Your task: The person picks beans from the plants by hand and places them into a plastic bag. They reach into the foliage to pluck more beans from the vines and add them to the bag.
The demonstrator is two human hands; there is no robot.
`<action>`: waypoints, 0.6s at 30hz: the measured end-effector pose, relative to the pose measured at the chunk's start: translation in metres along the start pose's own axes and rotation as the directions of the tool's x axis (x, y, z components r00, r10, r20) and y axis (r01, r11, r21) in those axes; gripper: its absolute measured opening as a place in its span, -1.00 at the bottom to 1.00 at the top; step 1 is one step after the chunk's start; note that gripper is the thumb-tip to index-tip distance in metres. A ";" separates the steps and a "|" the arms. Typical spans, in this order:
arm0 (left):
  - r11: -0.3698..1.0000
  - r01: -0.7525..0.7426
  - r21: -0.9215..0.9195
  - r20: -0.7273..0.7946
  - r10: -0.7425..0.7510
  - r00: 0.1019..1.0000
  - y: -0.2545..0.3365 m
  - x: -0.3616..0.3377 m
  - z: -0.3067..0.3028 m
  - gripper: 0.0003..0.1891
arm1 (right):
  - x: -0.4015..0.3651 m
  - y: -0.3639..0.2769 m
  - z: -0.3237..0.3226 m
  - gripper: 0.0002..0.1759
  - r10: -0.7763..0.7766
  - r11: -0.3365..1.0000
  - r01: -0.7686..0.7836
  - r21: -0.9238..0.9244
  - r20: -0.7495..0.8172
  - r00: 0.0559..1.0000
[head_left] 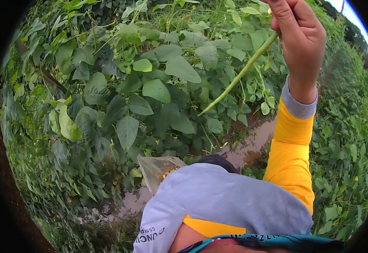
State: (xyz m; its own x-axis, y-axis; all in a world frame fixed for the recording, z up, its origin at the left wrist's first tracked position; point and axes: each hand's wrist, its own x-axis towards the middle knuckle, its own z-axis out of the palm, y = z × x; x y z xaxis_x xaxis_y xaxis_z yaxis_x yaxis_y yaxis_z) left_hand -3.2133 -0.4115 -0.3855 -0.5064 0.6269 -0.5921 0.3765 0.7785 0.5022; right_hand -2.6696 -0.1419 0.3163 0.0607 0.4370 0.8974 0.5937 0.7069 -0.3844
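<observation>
My right hand (300,36) is raised at the upper right, in a yellow sleeve with a grey cuff. Its fingers are closed on the upper end of a long green bean pod (243,75). The pod slants down to the left in front of the leafy bean vines (156,90), its thin tip hanging free. The top of the hand is cut off by the frame edge. My left hand is out of view. A clear plastic bag (152,170) with small yellowish things in it shows beside my grey and yellow shirt (230,192).
Dense vines rise ahead and to the left, with a brown stem or pole (44,74) among them. More green plants (344,147) fill the right side. A strip of wet, muddy ground (258,141) runs between the rows.
</observation>
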 end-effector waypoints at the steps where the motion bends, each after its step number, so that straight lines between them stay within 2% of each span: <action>1: 0.999 0.021 0.028 0.019 -0.021 1.000 -0.005 -0.004 0.002 -0.87 | 0.004 0.010 -0.015 -0.71 0.008 0.999 -0.007 -0.037 0.027 1.000; 4: 0.998 0.043 0.047 0.048 -0.045 0.998 -0.010 -0.011 0.011 -0.87 | -0.002 0.033 -0.001 -0.66 0.216 0.953 -0.143 -0.265 0.268 0.939; 6: 0.998 0.052 0.035 0.049 -0.054 0.997 -0.011 -0.011 0.016 -0.88 | -0.015 0.073 0.019 -0.57 0.133 0.810 0.135 -0.570 0.403 0.905; 7: 0.998 0.052 0.018 0.049 -0.053 0.997 -0.009 -0.011 0.016 -0.88 | -0.017 0.091 0.033 -0.55 0.209 0.818 0.090 -0.569 0.438 0.875; 8: 0.999 0.054 0.003 0.043 -0.054 0.998 -0.008 -0.012 0.017 -0.88 | -0.014 0.103 0.053 -0.59 0.441 0.849 -0.214 -0.483 0.425 0.790; 9: 0.998 0.058 -0.016 0.033 -0.057 0.998 -0.006 -0.013 0.018 -0.88 | -0.011 0.126 0.071 -0.60 0.489 0.863 -0.341 -0.372 0.451 0.746; 11: 0.995 0.066 -0.072 0.013 -0.065 0.998 -0.001 -0.016 0.017 -0.88 | -0.010 0.162 0.114 -0.51 0.540 0.827 -0.561 -0.042 0.340 0.770; 14: 0.982 0.089 -0.169 -0.035 -0.096 0.995 0.006 -0.026 0.011 -0.87 | -0.003 0.190 0.160 -0.42 0.607 0.703 -0.671 0.234 0.294 0.739; 15: 0.975 0.100 -0.197 -0.049 -0.112 0.992 0.009 -0.032 0.008 -0.87 | 0.000 0.192 0.167 -0.38 0.615 0.652 -0.695 0.302 0.324 0.718; 18: 0.958 0.138 -0.251 -0.078 -0.162 0.984 0.006 -0.051 0.003 -0.86 | 0.000 0.210 0.186 -0.52 0.602 0.658 -0.659 0.364 0.273 0.751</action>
State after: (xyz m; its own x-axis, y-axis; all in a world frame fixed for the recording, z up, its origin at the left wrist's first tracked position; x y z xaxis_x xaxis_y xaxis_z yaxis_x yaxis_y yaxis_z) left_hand -3.1831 -0.4386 -0.3546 -0.6198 0.4879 -0.6147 0.0959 0.8245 0.5577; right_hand -2.6943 0.1103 0.1948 0.1841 0.9050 0.3834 0.0581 0.3794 -0.9234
